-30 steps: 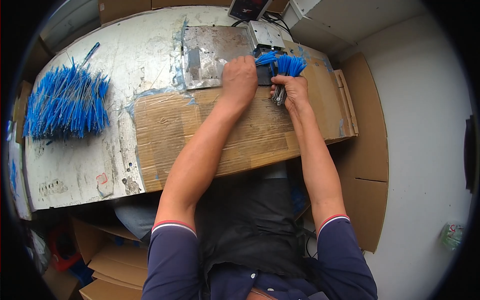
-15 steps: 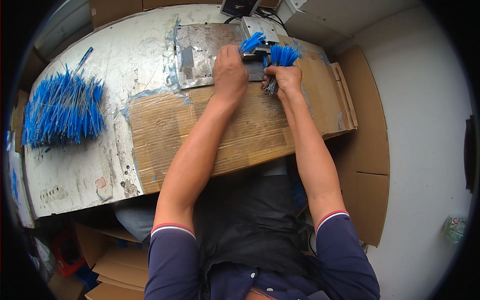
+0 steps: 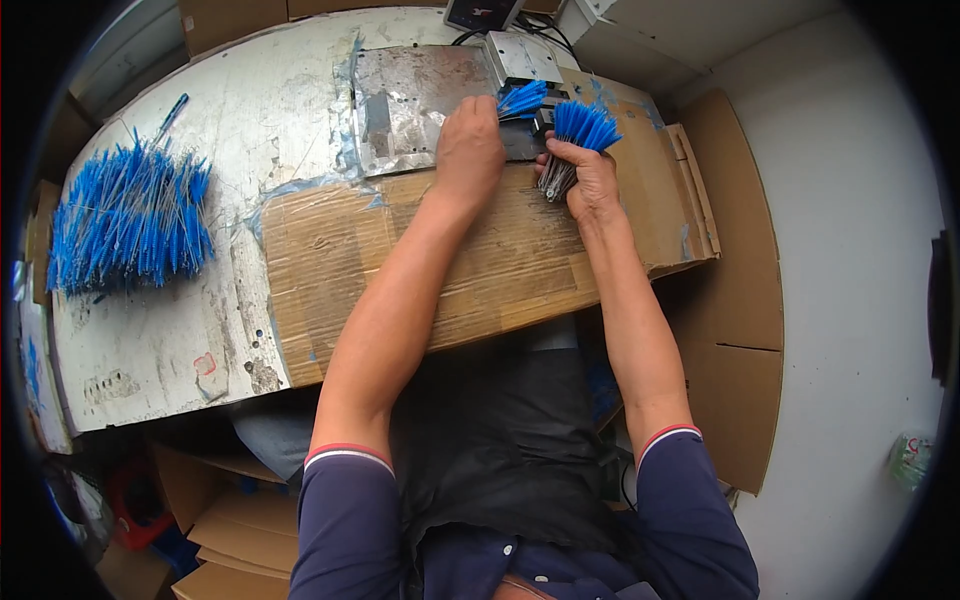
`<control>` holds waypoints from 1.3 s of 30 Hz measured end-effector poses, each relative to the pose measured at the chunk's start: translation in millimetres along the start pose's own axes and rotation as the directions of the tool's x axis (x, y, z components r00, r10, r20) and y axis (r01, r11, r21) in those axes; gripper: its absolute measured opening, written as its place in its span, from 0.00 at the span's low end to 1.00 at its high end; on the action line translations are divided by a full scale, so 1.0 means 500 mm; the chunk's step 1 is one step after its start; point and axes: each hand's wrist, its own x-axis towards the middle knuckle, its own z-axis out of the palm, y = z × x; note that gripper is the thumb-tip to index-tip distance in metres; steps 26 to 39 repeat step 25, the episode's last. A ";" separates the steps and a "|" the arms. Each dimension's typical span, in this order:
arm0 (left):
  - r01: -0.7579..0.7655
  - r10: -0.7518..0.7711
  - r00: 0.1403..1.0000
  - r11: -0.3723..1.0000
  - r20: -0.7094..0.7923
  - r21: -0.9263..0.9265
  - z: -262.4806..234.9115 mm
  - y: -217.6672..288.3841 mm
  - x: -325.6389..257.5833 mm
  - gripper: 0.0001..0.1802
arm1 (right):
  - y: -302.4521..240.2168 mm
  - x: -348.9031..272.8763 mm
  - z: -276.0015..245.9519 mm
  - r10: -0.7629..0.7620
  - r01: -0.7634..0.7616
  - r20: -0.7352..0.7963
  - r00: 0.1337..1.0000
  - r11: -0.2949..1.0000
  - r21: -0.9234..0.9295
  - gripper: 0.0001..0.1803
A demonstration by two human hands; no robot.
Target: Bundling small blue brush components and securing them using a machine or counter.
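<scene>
My left hand [image 3: 470, 145] is closed around a small bunch of blue-bristled wire brushes [image 3: 524, 98], their blue ends pointing right over the steel plate [image 3: 425, 72]. In my right hand [image 3: 590, 178] is a thicker bundle of the same wire brushes [image 3: 588, 126]. Its blue heads fan out up and to the right, and bare wire stems hang below the thumb. Between and just beyond the hands sits a metal block fixture [image 3: 522, 58] with a dark part at its near side, partly covered by the brushes.
A large pile of blue wire brushes [image 3: 130, 220] lies on the worn white table [image 3: 190, 330] at left, a pen [image 3: 172, 116] beside it. Cardboard [image 3: 360, 265] covers the table's near part. A dark-screened device [image 3: 482, 14] with cables stands at the back. Cardboard panels [image 3: 735, 300] lean at right.
My right hand has shifted right and slightly nearer to me with its bundle, away from the fixture. The left hand has moved slightly right, its brushes now lying flatter.
</scene>
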 end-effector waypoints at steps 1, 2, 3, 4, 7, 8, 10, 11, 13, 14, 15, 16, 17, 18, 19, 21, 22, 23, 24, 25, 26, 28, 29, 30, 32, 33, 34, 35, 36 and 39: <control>-0.011 0.011 1.000 1.000 0.001 0.001 0.001 0.000 0.001 0.04 | 0.002 0.000 -0.004 0.001 -0.001 0.000 1.000 1.000 0.001 0.09; -0.011 0.011 1.000 1.000 0.002 0.002 0.001 0.001 0.001 0.04 | 0.004 0.000 -0.007 -0.009 0.008 0.023 1.000 1.000 0.023 0.10; -0.003 0.003 1.000 1.000 0.012 0.000 0.001 0.002 0.000 0.04 | 0.005 0.000 -0.011 -0.019 0.017 0.047 0.999 0.999 0.045 0.10; 0.007 -0.007 1.000 1.000 0.021 0.000 0.000 0.002 -0.001 0.05 | 0.005 -0.002 -0.012 -0.018 0.015 0.049 0.999 0.999 0.046 0.10; -0.004 0.004 1.000 1.000 0.029 0.002 -0.003 0.002 -0.001 0.05 | 0.001 -0.005 -0.017 -0.006 0.002 0.090 0.996 0.999 0.037 0.11; -0.004 0.004 1.000 1.000 0.030 0.002 -0.004 0.004 -0.001 0.05 | 0.000 -0.005 -0.021 0.014 -0.018 0.123 0.992 0.999 0.031 0.11; -0.013 0.011 0.998 0.999 0.065 0.030 -0.006 0.009 -0.001 0.06 | -0.003 -0.004 -0.027 0.034 -0.038 0.157 0.987 0.999 0.024 0.12; -0.013 0.011 0.998 0.999 0.065 0.030 -0.008 0.010 0.000 0.06 | -0.005 -0.005 -0.029 0.047 -0.053 0.186 0.981 0.998 0.026 0.12; -0.063 0.058 0.994 0.997 0.092 0.047 -0.010 0.013 0.000 0.07 | -0.004 -0.005 -0.031 0.061 -0.069 0.216 0.975 0.997 0.028 0.12; -0.062 0.057 0.994 0.997 0.091 0.047 -0.011 0.014 0.000 0.07 | -0.004 -0.006 -0.031 0.054 -0.059 0.216 0.975 0.998 0.018 0.12; -0.083 0.076 0.992 0.994 0.104 0.070 -0.012 0.015 -0.001 0.07 | -0.004 -0.006 -0.030 0.046 -0.049 0.217 0.975 0.999 0.008 0.13; -0.105 0.094 0.989 0.990 0.116 0.092 -0.011 0.015 -0.001 0.07 | -0.004 -0.004 -0.032 0.045 -0.048 0.218 0.975 0.999 0.006 0.13; -0.105 0.094 0.989 0.990 0.114 0.091 -0.010 0.016 0.000 0.07 | -0.004 -0.002 -0.034 0.058 -0.060 0.214 0.975 0.998 0.003 0.12; -0.088 0.075 0.991 0.989 0.114 0.117 -0.007 0.017 0.001 0.07 | -0.005 0.000 -0.036 0.070 -0.071 0.209 0.975 0.997 0.000 0.12; -0.071 0.054 0.992 0.987 0.114 0.145 -0.006 0.015 0.000 0.08 | -0.007 -0.001 -0.034 0.070 -0.072 0.212 0.975 0.997 -0.001 0.12; 0.031 -0.038 0.997 0.995 0.070 0.094 -0.007 0.007 0.002 0.08 | -0.012 -0.004 -0.029 0.159 -0.148 0.214 0.964 0.987 -0.063 0.14; 0.129 -0.131 0.991 0.991 0.036 0.034 -0.010 0.008 0.003 0.08 | -0.014 -0.005 -0.028 0.160 -0.149 0.215 0.964 0.987 -0.064 0.14; 0.131 -0.132 0.991 0.991 0.036 0.035 -0.014 0.009 0.005 0.08 | -0.015 -0.007 -0.027 0.173 -0.148 0.245 0.954 0.982 -0.118 0.14; 0.249 -0.238 0.966 0.961 0.100 -0.122 -0.017 0.010 0.008 0.05 | -0.016 -0.008 -0.025 0.188 -0.144 0.276 0.943 0.975 -0.171 0.15; 0.365 -0.327 0.928 0.891 0.178 -0.268 -0.023 0.015 0.016 0.04 | -0.016 -0.008 -0.025 0.190 -0.134 0.294 0.937 0.970 -0.201 0.16; 0.365 -0.327 0.928 0.891 0.178 -0.268 -0.023 0.015 0.016 0.04 | -0.016 -0.008 -0.025 0.190 -0.134 0.294 0.937 0.970 -0.201 0.16; 0.365 -0.327 0.928 0.891 0.178 -0.268 -0.023 0.015 0.016 0.04 | -0.016 -0.008 -0.025 0.190 -0.134 0.294 0.937 0.970 -0.201 0.16; 0.365 -0.327 0.928 0.891 0.178 -0.268 -0.023 0.015 0.016 0.04 | -0.016 -0.008 -0.025 0.190 -0.134 0.294 0.937 0.970 -0.201 0.16; 0.365 -0.327 0.928 0.891 0.178 -0.268 -0.023 0.015 0.016 0.04 | -0.016 -0.008 -0.025 0.190 -0.134 0.294 0.937 0.970 -0.201 0.16; 0.365 -0.327 0.928 0.891 0.178 -0.268 -0.023 0.015 0.016 0.04 | -0.016 -0.008 -0.025 0.190 -0.134 0.294 0.937 0.970 -0.201 0.16; 0.365 -0.327 0.928 0.891 0.178 -0.268 -0.023 0.015 0.016 0.04 | -0.016 -0.008 -0.025 0.190 -0.134 0.294 0.937 0.970 -0.201 0.16; 0.365 -0.327 0.928 0.891 0.178 -0.268 -0.023 0.015 0.016 0.04 | -0.016 -0.008 -0.025 0.190 -0.134 0.294 0.937 0.970 -0.201 0.16; 0.365 -0.327 0.928 0.891 0.178 -0.268 -0.023 0.015 0.016 0.04 | -0.016 -0.008 -0.025 0.190 -0.134 0.294 0.937 0.970 -0.201 0.16; 0.365 -0.327 0.928 0.891 0.178 -0.268 -0.023 0.015 0.016 0.04 | -0.016 -0.008 -0.025 0.190 -0.134 0.294 0.937 0.970 -0.201 0.16; 0.365 -0.327 0.928 0.891 0.178 -0.268 -0.023 0.015 0.016 0.04 | -0.016 -0.008 -0.025 0.190 -0.134 0.294 0.937 0.970 -0.201 0.16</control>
